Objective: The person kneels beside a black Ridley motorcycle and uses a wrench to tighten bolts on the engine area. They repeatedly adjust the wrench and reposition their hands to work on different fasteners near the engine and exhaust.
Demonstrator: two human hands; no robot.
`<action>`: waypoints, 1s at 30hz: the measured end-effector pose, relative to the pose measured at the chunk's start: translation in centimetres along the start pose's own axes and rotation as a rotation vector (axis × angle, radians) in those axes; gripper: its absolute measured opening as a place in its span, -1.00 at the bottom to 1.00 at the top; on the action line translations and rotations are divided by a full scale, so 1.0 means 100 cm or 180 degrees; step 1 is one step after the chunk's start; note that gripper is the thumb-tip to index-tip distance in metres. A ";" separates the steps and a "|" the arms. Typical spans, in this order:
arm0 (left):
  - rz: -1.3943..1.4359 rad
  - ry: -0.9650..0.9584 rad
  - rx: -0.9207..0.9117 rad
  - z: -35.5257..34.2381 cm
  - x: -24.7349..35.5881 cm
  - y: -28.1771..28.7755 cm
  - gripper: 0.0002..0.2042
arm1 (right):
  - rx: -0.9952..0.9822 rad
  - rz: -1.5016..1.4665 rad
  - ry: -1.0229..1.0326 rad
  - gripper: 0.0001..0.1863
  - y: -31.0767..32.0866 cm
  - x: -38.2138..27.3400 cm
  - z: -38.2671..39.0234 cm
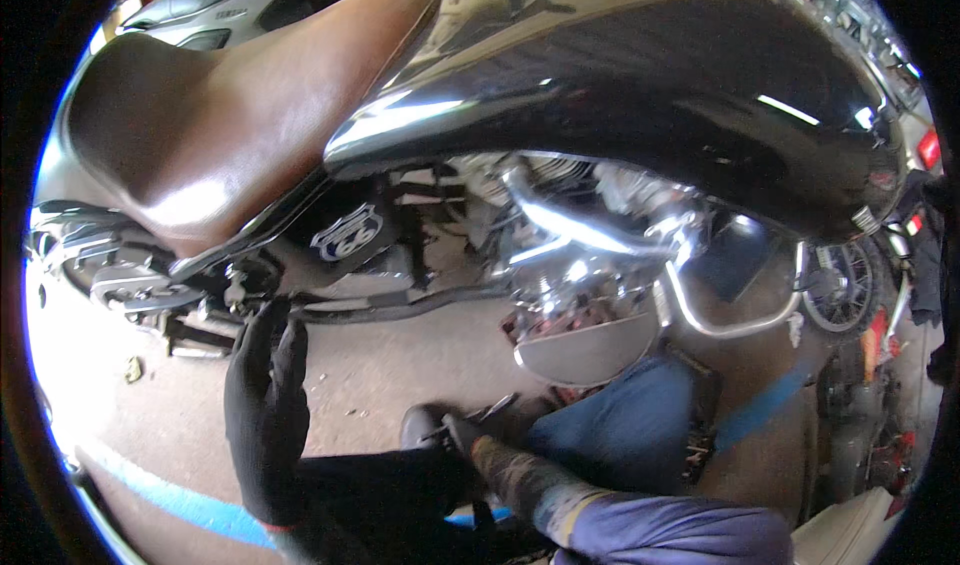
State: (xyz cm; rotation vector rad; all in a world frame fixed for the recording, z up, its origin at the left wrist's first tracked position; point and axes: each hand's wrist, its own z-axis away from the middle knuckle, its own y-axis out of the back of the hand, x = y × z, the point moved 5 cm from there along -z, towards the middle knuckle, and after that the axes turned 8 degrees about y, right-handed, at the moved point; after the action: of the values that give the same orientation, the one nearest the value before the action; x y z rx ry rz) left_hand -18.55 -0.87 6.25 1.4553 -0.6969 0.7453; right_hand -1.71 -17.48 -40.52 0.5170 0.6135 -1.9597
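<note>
Black knit covers our left hand (265, 405), which reaches up from the near left with its fingers stretched toward the underside of the motorcycle, the fingertips just at the dark frame rail (400, 310) below the brown leather seat (215, 125); the fingers are extended and close on nothing we can see. Our right hand (462, 435), also gloved in dark fabric and grimy along the forearm, sits low near the middle, down by the floor, and appears curled around a thin dark tool (490, 410) whose tip points up and to the right; the tool is small and partly hidden, so we cannot tell what kind it is. A purple sleeve (670, 530) covers that arm at the near right. Above both hands the glossy black fuel tank (680, 85) fills the far right, with chrome exhaust pipes (600, 235) curving beneath it. A rounded footboard (585, 350) hangs just right of the right hand, and our blue-jeaned knee (630, 425) rises below it. The concrete floor (400, 375) lies between the two hands.
</note>
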 end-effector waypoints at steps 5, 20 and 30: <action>0.0035 0.0222 -0.0220 0.000 0.008 -0.015 -0.56 | 0.0122 0.0562 -0.0242 -0.60 0.027 0.018 -0.022; -0.0188 -0.1127 -0.1378 -0.012 0.036 -0.128 -0.75 | -0.0814 0.1346 0.2812 -0.72 -0.037 -0.313 0.222; 0.0385 -0.2207 -0.1133 -0.026 0.080 -0.184 -0.61 | -0.0655 0.0736 0.2135 -0.73 -0.003 -0.326 0.251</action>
State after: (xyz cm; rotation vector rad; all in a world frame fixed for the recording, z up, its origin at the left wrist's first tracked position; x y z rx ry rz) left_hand 0.85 2.26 1.52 1.3367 -1.3796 0.1648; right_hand 9.62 -10.56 -1.55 1.0755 1.1025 -1.4641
